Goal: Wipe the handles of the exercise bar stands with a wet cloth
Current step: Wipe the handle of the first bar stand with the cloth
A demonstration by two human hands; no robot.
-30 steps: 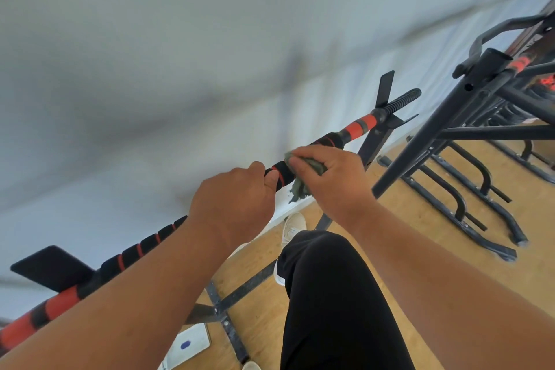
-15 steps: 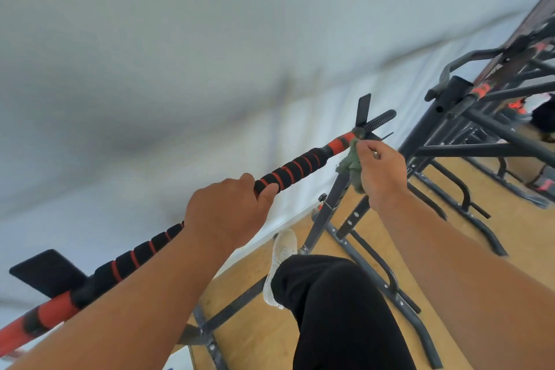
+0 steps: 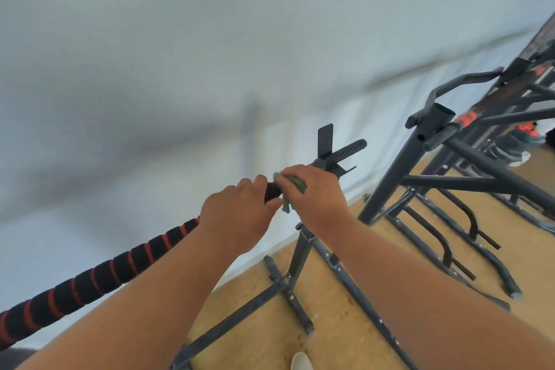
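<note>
Your left hand point(image 3: 237, 216) is curled round the long foam-padded bar, black with red rings point(image 3: 99, 276), gripping it near the centre of the frame to steady it. Your right hand point(image 3: 312, 192) is closed over a crumpled grey-green cloth point(image 3: 289, 189) and presses it onto the same bar just beside your left thumb, close to the bar's far end. A flap of the cloth hangs below the bar between your two hands.

Judging from where the cloth sits, you are working the last padded stretch before the black ribbed end grip point(image 3: 348, 150), which pokes out past the dark metal bracket point(image 3: 326, 141) at centre right. Whether the padding trailing to the lower left is already wiped cannot be told; it shows no wet sheen in this blurred view. The ribbed tip looks yet to be done.

The bracket's upright plate stands right beside your right hand and will block a straight slide onto the tip. Below your hands the black steel upright and floor legs of this stand point(image 3: 297, 261) spread over the tan floor point(image 3: 345, 324). More black stands with dark handles point(image 3: 441, 135) crowd the upper right, seemingly awaiting their turn. A pale shoe tip point(image 3: 301, 362) shows at the bottom edge.
</note>
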